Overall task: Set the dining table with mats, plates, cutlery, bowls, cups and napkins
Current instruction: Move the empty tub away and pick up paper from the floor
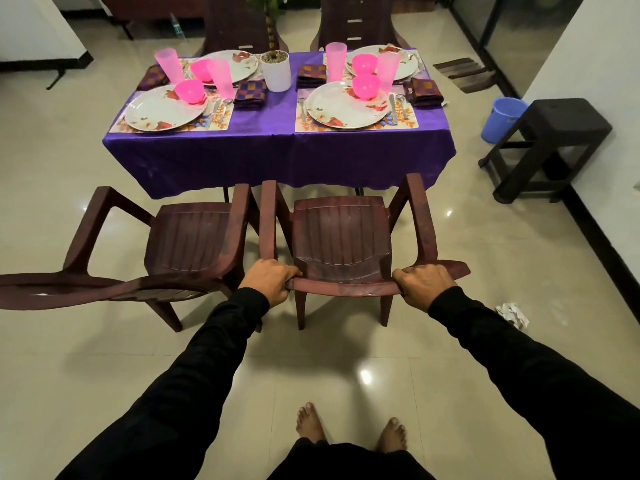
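Glossy cream floor tiles run up to the table (277,157) in the upper middle of the frame, where four places look fully laid. Just below it, the left hand (268,280) and right hand (424,282) each curl round the chair (341,237) back's top rail, evenly spaced, table straight ahead.

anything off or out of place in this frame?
Crumpled white paper scrap lies on the beige tiled floor, right of the brown plastic chair both hands grip. Table settings look orderly.
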